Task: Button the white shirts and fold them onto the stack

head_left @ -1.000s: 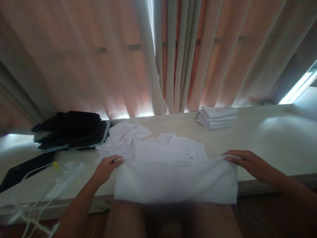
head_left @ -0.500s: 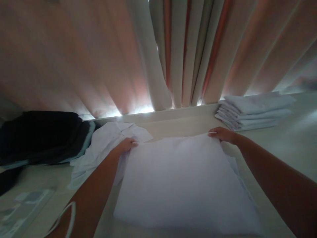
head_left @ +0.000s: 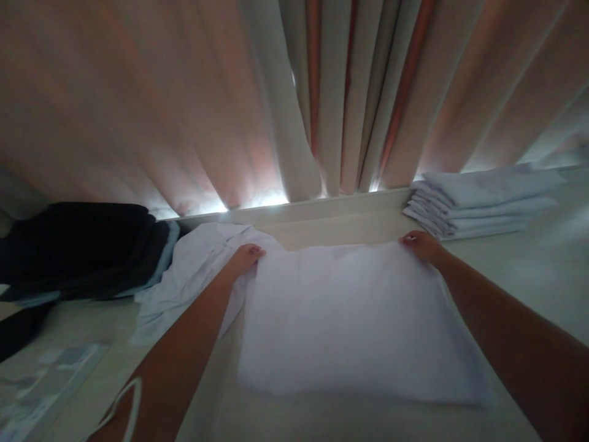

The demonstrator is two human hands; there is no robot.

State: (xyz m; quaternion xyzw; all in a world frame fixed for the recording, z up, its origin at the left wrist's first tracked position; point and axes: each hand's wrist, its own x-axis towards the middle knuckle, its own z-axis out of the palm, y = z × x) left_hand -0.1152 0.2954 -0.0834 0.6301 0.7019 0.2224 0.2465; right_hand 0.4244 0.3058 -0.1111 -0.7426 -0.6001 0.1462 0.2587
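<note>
A white cloth garment [head_left: 354, 325], folded into a broad rectangle, is stretched out in front of me. My left hand [head_left: 248, 258] pinches its far left corner. At the far right corner, my right hand [head_left: 419, 245] grips the edge between thumb and fingers. Close behind my left hand lies a crumpled white shirt [head_left: 196, 264], partly covered by my forearm. A stack of folded white clothes [head_left: 478, 202] stands just beyond my right hand. The exact kind of the held garment cannot be made out.
A pile of folded dark clothes [head_left: 78, 252] sits at the far left. Nearer, on the pale surface [head_left: 221, 405], lies a flat packet with a grey and white print [head_left: 59, 380]. Pleated curtains [head_left: 184, 110] hang along the back edge.
The near edge of the held white garment has moved away from me and to the right. Both hands have shifted slightly farther away and right, still gripping its corners.
</note>
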